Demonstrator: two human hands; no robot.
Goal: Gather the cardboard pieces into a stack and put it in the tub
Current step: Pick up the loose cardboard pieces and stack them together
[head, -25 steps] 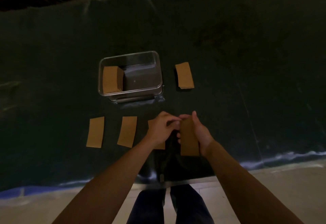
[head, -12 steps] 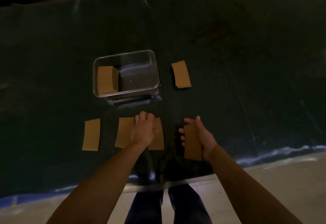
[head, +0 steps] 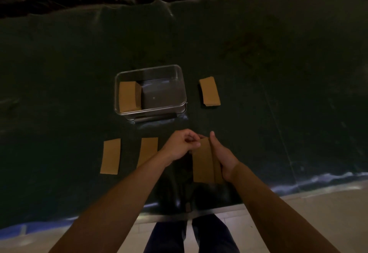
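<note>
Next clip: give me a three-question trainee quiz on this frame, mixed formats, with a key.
1. True or false: the tub is empty.
2. How many cardboard pieces lie loose on the mat, outside the tub and out of the hands?
3. Which hand carries the stack? A) left hand B) right hand C) neither

Key:
1. False: a cardboard block sits at its left end.
2. Three: two pieces left of the hands, one right of the tub.
3. B; the left hand only pinches the stack's top edge.
</note>
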